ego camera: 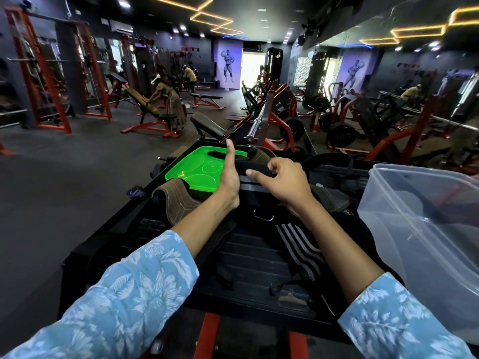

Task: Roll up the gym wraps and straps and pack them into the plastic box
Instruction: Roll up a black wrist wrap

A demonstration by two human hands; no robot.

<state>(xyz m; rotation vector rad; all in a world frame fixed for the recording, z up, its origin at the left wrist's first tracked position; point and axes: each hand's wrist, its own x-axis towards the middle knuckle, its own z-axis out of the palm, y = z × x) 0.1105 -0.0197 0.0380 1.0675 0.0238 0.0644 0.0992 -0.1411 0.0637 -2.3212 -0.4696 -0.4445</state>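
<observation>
A dim gym stretches behind, red-framed machines and benches under strip lights, and in front lies a black ribbed worktop [248,257] strewn with gear. A black strap [255,176] is stretched across between both hands, its long axis running left to right, level with the near edge of the green lid [197,169] behind it. The left hand [229,174] stands at the strap's left end, thumb pointing straight up; its fingers are hidden behind the palm, so I cannot tell whether they grip. The right hand [281,181] has its fingers curled over the strap's right part, holding it. Rolling would, I judge, run along that axis, end toward end. The clear plastic box [414,218] waits to the right (nearer the right hand, so that hand seems likelier to drop the roll in). A striped wrap [298,244] lies loose below the hands, a brown leather pad [178,200] to the left, neither yet rolled.
</observation>
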